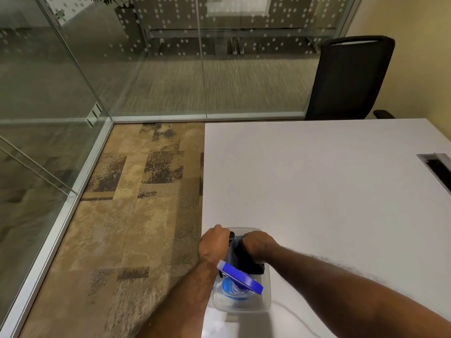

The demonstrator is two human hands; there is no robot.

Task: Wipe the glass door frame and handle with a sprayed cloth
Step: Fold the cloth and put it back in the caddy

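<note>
Clear plastic tub [264, 306] at the near left corner of the white bench [329, 181], holding a spray bottle with blue trigger head [240, 280] and a dark cloth [246, 257]. Left hand [214, 241] and right hand [258, 243] both closed on the cloth, inside the tub. Patterned carpet [127, 215] left of bench. Black chair [351, 76] at far edge. Glass wall with aluminium frame [97, 152] beyond.

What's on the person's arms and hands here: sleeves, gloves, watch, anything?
Nothing worn that shows. The left hand and right hand are bare, without gloves, rings or a watch. Both forearms are bare and hairy up to the frame edge, so any sleeves end out of view.
</note>
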